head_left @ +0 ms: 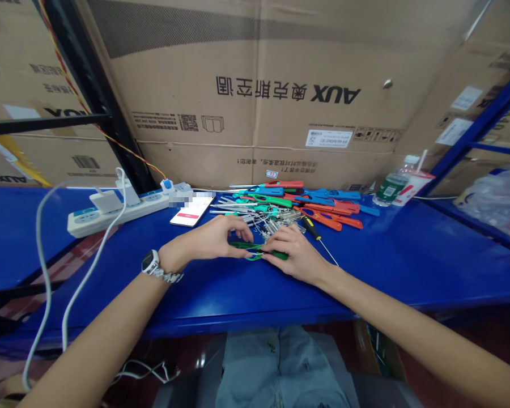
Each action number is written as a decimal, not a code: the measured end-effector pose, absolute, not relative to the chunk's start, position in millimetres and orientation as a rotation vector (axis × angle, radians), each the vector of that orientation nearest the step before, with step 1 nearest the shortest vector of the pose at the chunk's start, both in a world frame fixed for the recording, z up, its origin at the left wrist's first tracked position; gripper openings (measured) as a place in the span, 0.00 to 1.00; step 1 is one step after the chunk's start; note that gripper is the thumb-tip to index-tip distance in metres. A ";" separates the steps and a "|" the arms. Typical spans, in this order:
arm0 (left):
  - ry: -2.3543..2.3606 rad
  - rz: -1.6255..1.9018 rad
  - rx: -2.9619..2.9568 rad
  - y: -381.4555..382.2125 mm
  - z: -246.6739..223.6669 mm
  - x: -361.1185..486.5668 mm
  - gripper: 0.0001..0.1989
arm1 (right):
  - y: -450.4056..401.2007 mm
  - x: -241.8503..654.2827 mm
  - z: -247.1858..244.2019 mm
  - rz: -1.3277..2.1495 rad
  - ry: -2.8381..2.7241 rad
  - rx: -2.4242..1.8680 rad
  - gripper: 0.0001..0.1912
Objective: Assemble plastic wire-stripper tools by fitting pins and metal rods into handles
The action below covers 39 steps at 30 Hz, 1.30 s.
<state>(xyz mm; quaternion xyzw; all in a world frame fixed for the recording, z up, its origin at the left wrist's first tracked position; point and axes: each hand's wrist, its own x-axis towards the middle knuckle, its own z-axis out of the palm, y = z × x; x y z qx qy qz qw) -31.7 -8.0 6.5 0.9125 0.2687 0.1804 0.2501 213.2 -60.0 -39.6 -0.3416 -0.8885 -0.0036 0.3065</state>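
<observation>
My left hand (pixel 221 237) has its thumb and fingers curled around one end of a green plastic handle (pixel 239 245), with a watch on that wrist. From the other side my right hand (pixel 295 252) pinches the same green piece, its fingertips pressed close to the left thumb. Thin pale wire or metal seems to show between the hands, too small to make out. Just beyond lies a heap of small metal parts (pixel 276 224). Behind it are several red-orange handles (pixel 335 207), blue handles (pixel 331 194) and green handles (pixel 272 200), some with metal rods.
A yellow-black screwdriver (pixel 310 228) lies right of the heap. On the left are a phone (pixel 192 209) and a power strip (pixel 131 209) with white cables. A bottle (pixel 391 184) and a cup (pixel 413 187) stand at the right. Cardboard boxes (pixel 246 51) wall off the back of the blue table (pixel 386 272).
</observation>
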 end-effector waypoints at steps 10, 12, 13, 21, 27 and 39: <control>0.681 0.471 2.633 -7.2 -8.3 -14.8 0.05 | -61.2 221.7 -42.3 0.175 -2.333 -0.890 0.08; 0.669 0.494 2.658 -6.0 -9.6 -15.8 0.04 | -63.4 223.1 -38.6 0.248 -2.319 -0.924 0.07; 0.664 0.509 2.671 -5.9 -9.9 -16.1 0.05 | -63.9 223.4 -37.1 0.266 -2.314 -0.946 0.07; 0.626 0.576 2.683 -8.6 -4.5 -17.5 0.07 | -62.3 221.5 -37.3 0.268 -2.306 -1.038 0.04; 0.626 0.559 2.711 -7.9 -6.6 -17.6 0.09 | -64.4 223.3 -36.9 0.187 -2.390 -0.963 0.09; 0.639 0.583 2.795 -15.4 -6.2 -15.0 0.05 | -60.9 226.4 -37.0 0.159 -2.456 -0.938 0.13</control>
